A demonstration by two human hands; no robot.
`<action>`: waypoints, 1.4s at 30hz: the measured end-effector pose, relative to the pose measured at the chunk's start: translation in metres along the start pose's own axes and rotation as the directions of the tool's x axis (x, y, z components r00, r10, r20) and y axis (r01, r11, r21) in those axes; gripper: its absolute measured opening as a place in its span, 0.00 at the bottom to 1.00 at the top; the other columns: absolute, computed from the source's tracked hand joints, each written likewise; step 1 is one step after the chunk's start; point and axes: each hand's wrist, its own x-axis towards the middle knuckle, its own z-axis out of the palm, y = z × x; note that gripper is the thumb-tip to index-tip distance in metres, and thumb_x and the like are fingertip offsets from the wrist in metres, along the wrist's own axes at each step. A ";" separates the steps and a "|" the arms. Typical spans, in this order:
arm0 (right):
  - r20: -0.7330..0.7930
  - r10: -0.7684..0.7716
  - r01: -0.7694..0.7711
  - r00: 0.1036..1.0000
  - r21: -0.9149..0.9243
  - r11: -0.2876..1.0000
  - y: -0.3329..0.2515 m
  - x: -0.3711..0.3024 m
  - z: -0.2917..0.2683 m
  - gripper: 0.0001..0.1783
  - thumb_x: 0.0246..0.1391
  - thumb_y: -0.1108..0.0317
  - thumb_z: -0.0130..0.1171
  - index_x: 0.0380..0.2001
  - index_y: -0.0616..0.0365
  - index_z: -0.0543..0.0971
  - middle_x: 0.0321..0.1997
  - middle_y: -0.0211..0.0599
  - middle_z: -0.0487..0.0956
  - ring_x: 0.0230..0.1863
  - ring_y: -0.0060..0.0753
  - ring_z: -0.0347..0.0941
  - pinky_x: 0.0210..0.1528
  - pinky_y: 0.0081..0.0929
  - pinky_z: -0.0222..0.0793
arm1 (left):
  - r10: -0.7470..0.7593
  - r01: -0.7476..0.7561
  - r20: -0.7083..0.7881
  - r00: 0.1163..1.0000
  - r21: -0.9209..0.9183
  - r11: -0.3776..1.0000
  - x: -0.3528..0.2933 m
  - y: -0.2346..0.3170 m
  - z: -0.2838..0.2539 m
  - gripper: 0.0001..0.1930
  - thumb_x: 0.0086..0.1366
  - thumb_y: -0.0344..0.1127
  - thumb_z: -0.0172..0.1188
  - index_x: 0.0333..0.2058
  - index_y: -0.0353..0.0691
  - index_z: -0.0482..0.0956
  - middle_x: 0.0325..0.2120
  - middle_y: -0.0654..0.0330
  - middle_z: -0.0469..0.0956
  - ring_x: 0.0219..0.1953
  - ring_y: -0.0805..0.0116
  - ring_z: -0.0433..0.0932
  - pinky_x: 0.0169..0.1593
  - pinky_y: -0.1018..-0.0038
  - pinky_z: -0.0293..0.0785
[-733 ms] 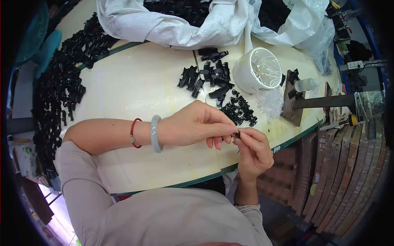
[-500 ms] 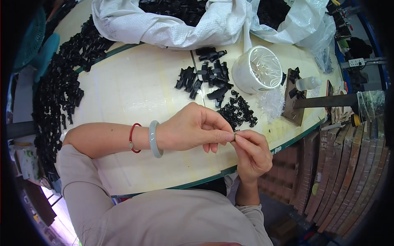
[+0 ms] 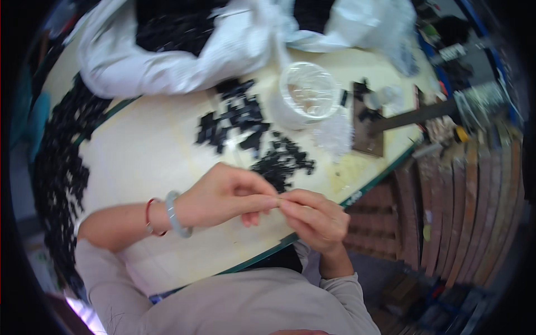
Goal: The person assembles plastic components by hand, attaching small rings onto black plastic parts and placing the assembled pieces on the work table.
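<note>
Above the near part of the table, my left hand [image 3: 228, 195] and my right hand [image 3: 318, 220] meet with their thumbs and forefingers pinched together. Whatever lies between the fingertips is too small and blurred to name. Just beyond the fingers is a pile of small black parts [image 3: 283, 159]. Behind it, larger black plastic pieces [image 3: 234, 117] form a loose cluster. A red string bracelet [image 3: 149, 216] and a pale bangle [image 3: 177, 214] circle my left wrist.
A white tub [image 3: 304, 97] lined with clear film stands past the piles, near a heap of clear bits [image 3: 333, 134]. To its right, a bar reaches over a brown metal plate [image 3: 365, 134]. White sacks [image 3: 234, 42] hold black parts at the back; more black pieces [image 3: 58, 162] cover the left side.
The whole view has shifted and tilted, blurring the picture; the table's things now sit further left. My hands stay pinched together at the fingertips.
</note>
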 end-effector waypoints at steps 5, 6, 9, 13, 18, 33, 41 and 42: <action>-0.130 -0.043 0.044 0.991 0.011 0.999 0.014 0.003 -0.001 0.11 0.40 0.83 0.64 0.32 0.65 0.80 0.35 0.42 0.79 0.30 0.34 0.78 0.31 0.23 0.75 | 0.712 -0.304 0.019 0.702 0.912 0.275 0.009 0.015 -0.003 0.13 0.51 0.28 0.67 0.36 0.34 0.78 0.30 0.56 0.75 0.33 0.61 0.73 0.36 0.70 0.70; -0.187 -0.026 0.031 0.982 0.023 0.999 0.019 0.002 0.000 0.11 0.41 0.83 0.64 0.32 0.66 0.80 0.35 0.41 0.79 0.30 0.32 0.78 0.29 0.21 0.74 | 0.767 -0.222 0.047 0.640 0.967 0.126 0.018 0.016 -0.006 0.14 0.49 0.27 0.67 0.36 0.35 0.77 0.31 0.55 0.73 0.35 0.57 0.70 0.38 0.68 0.68; -0.238 0.065 -0.026 0.969 0.163 0.986 0.018 0.009 0.004 0.09 0.43 0.83 0.62 0.31 0.66 0.79 0.35 0.39 0.79 0.28 0.24 0.76 0.25 0.18 0.72 | 0.811 -0.042 0.042 0.583 0.999 -0.021 0.016 0.017 -0.018 0.15 0.47 0.26 0.67 0.35 0.34 0.76 0.33 0.54 0.68 0.38 0.55 0.65 0.42 0.65 0.64; -0.271 0.072 -0.023 0.960 0.180 0.983 0.016 0.008 0.007 0.10 0.42 0.84 0.62 0.31 0.65 0.80 0.36 0.38 0.79 0.27 0.22 0.76 0.23 0.16 0.72 | 0.791 -0.092 0.096 0.604 0.994 -0.050 0.023 0.008 -0.023 0.11 0.46 0.24 0.67 0.31 0.34 0.76 0.33 0.55 0.68 0.38 0.56 0.65 0.43 0.65 0.64; -0.303 0.042 -0.005 0.952 0.120 0.993 0.017 0.004 0.000 0.09 0.43 0.83 0.62 0.31 0.64 0.80 0.37 0.38 0.80 0.29 0.22 0.76 0.23 0.15 0.72 | 0.793 -0.149 0.121 0.597 0.988 -0.039 0.022 0.011 -0.019 0.09 0.48 0.20 0.63 0.30 0.33 0.75 0.34 0.55 0.70 0.39 0.56 0.67 0.43 0.66 0.66; -0.131 0.010 -0.033 0.991 -0.171 0.985 0.049 0.068 -0.056 0.09 0.43 0.82 0.63 0.31 0.62 0.81 0.34 0.38 0.80 0.27 0.22 0.75 0.22 0.16 0.68 | 0.322 -0.247 -0.103 0.941 0.443 0.862 0.009 0.011 -0.019 0.09 0.63 0.30 0.57 0.41 0.33 0.78 0.32 0.63 0.77 0.29 0.81 0.75 0.35 0.83 0.73; 0.151 -0.081 0.130 0.985 -0.345 0.930 0.049 0.115 -0.043 0.08 0.43 0.79 0.63 0.31 0.62 0.80 0.33 0.37 0.80 0.28 0.33 0.77 0.28 0.23 0.73 | 0.086 -0.059 0.060 0.994 -0.359 0.931 0.000 0.008 -0.028 0.11 0.68 0.37 0.50 0.42 0.35 0.72 0.34 0.61 0.75 0.34 0.70 0.81 0.35 0.80 0.79; 0.163 -0.083 0.140 0.983 -0.375 0.917 0.052 0.115 -0.043 0.08 0.43 0.79 0.63 0.31 0.61 0.80 0.33 0.37 0.80 0.28 0.34 0.77 0.29 0.24 0.73 | 0.116 -0.078 0.076 0.990 -0.393 0.916 0.002 0.008 -0.028 0.10 0.69 0.36 0.49 0.41 0.35 0.72 0.34 0.60 0.75 0.33 0.68 0.81 0.34 0.80 0.79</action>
